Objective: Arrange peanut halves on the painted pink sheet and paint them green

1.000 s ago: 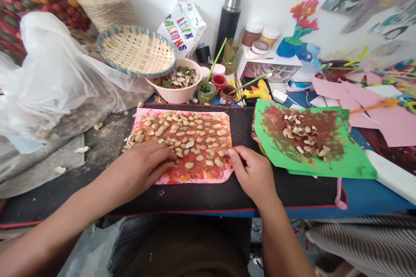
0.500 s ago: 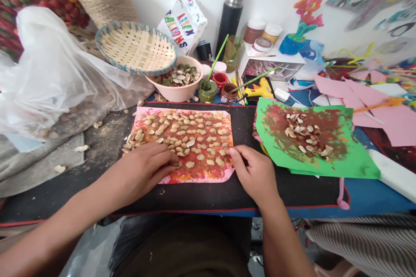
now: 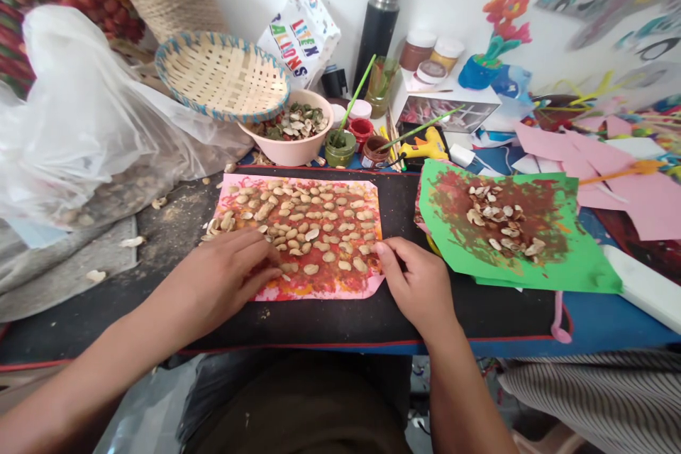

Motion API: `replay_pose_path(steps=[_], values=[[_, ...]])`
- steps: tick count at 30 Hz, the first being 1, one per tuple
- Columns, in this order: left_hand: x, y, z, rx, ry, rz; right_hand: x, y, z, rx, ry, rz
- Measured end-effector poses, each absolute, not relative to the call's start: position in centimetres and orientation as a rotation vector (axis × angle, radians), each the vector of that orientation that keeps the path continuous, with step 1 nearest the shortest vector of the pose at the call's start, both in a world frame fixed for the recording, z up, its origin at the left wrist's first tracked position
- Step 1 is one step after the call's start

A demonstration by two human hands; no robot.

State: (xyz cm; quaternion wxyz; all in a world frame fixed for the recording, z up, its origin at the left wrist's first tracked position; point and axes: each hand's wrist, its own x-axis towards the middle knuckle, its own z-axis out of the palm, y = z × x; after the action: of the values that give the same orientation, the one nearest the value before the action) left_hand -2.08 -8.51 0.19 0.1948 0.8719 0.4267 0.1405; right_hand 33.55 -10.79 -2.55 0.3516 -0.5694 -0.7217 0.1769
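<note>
A blue table (image 3: 628, 316) runs across the view, with a black mat (image 3: 330, 330), edged in red, spread over its middle; on the left a translucent white plastic bag (image 3: 90, 106) slumps against a grey cloth (image 3: 64, 287); the pink paper sheet (image 3: 313, 291), daubed with red, orange and brown paint, lies flat on the mat in front of the person, between the two hands; to its right, apart from it, lies a green paper sheet (image 3: 585, 262) with a brown painted patch; a shallow bamboo basket (image 3: 223, 74) with blue binding tilts over the rim of a pink bowl (image 3: 290, 150) behind the mat.

The hands are well apart; the left hand (image 3: 228, 280) reaches over the pink sheet's near left part, fingers bent, and whether it grips anything I cannot tell; the right hand (image 3: 418, 284) has its thumb at the sheet's right edge, though whether it pinches the paper is hidden.

A black vacuum flask (image 3: 375, 35) stands by the wall; a yellow glue gun (image 3: 428, 147) lies near the green paint jar (image 3: 340, 150); unshelled peanuts (image 3: 311, 269) cover much of the pink sheet, heaped at its left edge; shell pieces (image 3: 509, 232) cluster on the green sheet.
</note>
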Motion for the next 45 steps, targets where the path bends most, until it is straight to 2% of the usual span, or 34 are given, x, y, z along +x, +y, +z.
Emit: replay_pose_path(steps=[7,16,22,27,30,35,45], values=[[-1.4,-9.3,0.1,2.544,1.045,0.406,33.5,-10.8,-2.7,-1.479,-1.861,0.469],[-0.4,-9.1,-0.4,2.5,1.075,0.268,33.6,-10.8,-2.8,-1.473,-1.871,0.449],[-2.3,-8.7,1.9,2.466,1.053,0.318,33.5,-10.8,-2.9,-1.458,-1.871,0.449],[-9.0,-6.2,5.2,2.391,1.708,0.281,33.6,-10.8,-3.0,-1.451,-1.876,0.447],[-10.6,-5.0,5.2,2.372,2.091,0.184,33.7,-10.7,-3.1,-1.457,-1.88,0.433],[-7.9,-4.6,2.7,2.422,1.712,0.29,33.7,-10.7,-3.0,-1.451,-1.88,0.429],[-6.7,-1.3,-0.2,2.458,1.561,0.168,33.6,-10.7,-3.0,-1.459,-1.878,0.433]])
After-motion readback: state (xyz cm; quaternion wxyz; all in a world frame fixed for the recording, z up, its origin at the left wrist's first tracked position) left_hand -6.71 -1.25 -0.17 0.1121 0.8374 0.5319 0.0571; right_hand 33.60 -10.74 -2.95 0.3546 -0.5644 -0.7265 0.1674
